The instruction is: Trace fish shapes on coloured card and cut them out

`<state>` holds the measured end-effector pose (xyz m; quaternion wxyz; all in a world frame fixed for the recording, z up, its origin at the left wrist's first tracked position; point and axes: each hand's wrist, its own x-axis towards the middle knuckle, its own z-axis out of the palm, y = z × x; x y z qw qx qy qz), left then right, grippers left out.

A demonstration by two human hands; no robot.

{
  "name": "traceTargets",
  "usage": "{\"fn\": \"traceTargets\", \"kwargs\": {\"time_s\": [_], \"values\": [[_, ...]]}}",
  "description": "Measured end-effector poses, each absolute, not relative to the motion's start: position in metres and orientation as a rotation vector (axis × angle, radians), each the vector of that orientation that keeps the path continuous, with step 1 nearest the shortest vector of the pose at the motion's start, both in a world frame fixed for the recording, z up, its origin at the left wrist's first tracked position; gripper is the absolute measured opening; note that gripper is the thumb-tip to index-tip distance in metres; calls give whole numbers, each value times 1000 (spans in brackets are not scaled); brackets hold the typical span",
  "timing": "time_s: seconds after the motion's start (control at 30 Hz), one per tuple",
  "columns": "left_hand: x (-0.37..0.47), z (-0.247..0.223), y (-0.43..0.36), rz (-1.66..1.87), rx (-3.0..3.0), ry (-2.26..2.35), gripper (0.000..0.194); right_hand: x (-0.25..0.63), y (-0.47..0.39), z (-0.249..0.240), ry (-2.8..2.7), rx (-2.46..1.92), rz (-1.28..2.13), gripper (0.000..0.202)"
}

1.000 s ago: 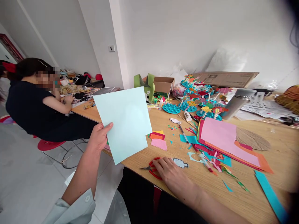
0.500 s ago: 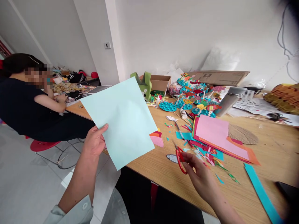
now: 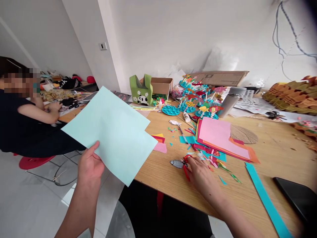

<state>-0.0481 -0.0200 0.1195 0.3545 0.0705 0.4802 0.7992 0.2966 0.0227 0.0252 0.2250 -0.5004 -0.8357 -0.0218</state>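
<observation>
My left hand (image 3: 91,163) pinches the lower left edge of a pale mint paper sheet (image 3: 116,129) between thumb and fingers. The sheet is tilted in the air over the table's near edge, and a corner is cut out of its right side. Red-handled scissors (image 3: 186,172) are in my right hand (image 3: 199,170), low at the tabletop. Its fingertips are by the tail end of a small grey paper fish (image 3: 176,164); whether they touch it I cannot tell. The scissor blades are mostly hidden. Paper scraps (image 3: 210,157) lie just beyond this hand.
Coloured paper sheets (image 3: 215,134), a pen (image 3: 182,135), a glue bottle (image 3: 186,117) and a grey tumbler (image 3: 231,102) are on the table. A teal strip (image 3: 266,198) and a black phone (image 3: 294,195) lie at right. A green panda bag (image 3: 141,92) stands behind. Another person (image 3: 27,115) sits at left.
My right hand has lowered the scissors to the table beside the paper fish. My left hand has turned and tilted the mint sheet. The view has shifted right.
</observation>
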Motion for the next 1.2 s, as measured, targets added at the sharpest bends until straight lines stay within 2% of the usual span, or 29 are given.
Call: {"fn": "traceTargets", "kwargs": {"time_s": [0.17, 0.43, 0.8, 1.03, 1.2], "values": [[-32, 105, -20, 2029, 145, 1262, 26, 291, 18, 24, -2359, -1385, -80, 13], [-11, 97, -11, 1987, 106, 1259, 24, 288, 19, 28, -2361, -1384, -37, 17], [-5, 92, -13, 1984, 64, 1282, 22, 286, 23, 18, -2218, -1396, 75, 10], [19, 80, -12, 1938, 68, 1238, 30, 298, 30, 18, -1734, -1356, 486, 8], [42, 67, -16, 1809, 130, 1187, 32, 316, 31, 31, -1230, -1418, 667, 26]]}}
